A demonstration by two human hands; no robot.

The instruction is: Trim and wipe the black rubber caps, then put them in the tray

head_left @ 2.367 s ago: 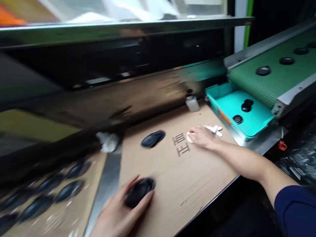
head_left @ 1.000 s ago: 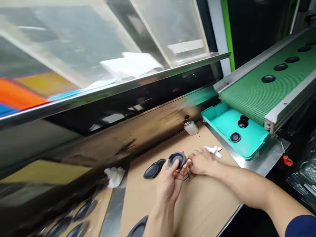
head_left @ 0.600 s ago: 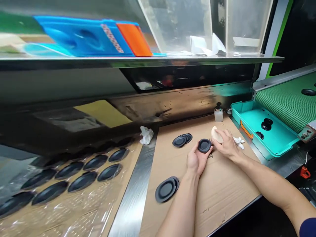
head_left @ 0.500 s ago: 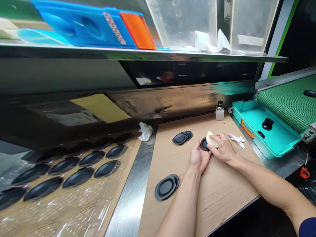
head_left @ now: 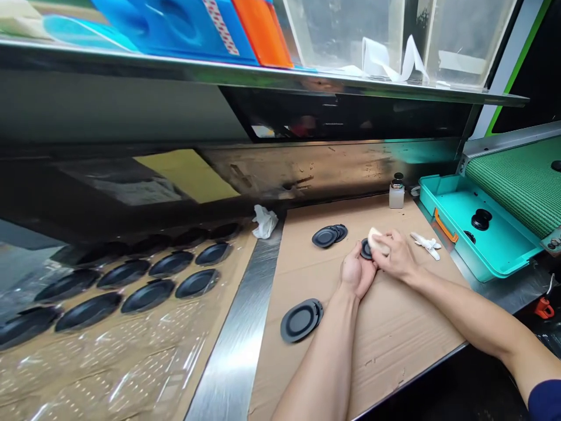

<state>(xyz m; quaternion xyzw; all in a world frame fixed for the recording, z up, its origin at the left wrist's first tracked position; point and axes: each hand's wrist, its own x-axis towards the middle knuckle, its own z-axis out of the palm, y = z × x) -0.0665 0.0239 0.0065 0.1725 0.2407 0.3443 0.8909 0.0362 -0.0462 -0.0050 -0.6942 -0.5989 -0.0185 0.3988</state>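
Right hand is pinching a pale pad and bringing it right over the small black part, apparently pressing on its face. Left hand is cradling that part in curled fingers, keeping it raised over the cardboard sheet, with the pad covering much of it. Wiping looks to be the step that's going on, though any contact under the pad is staying hidden. As I'm judging it, the next stroke is calling for a steady left hold and light, even pressure from the right.

And what a change from the frame just over half a second back! There the pad was hanging beside the part, apart from it, with the black face showing; now it's overlapping it. Meanwhile the two oval pieces by the left forearm are lying where they were, and the farther black pieces are likewise resting undisturbed on the cardboard.
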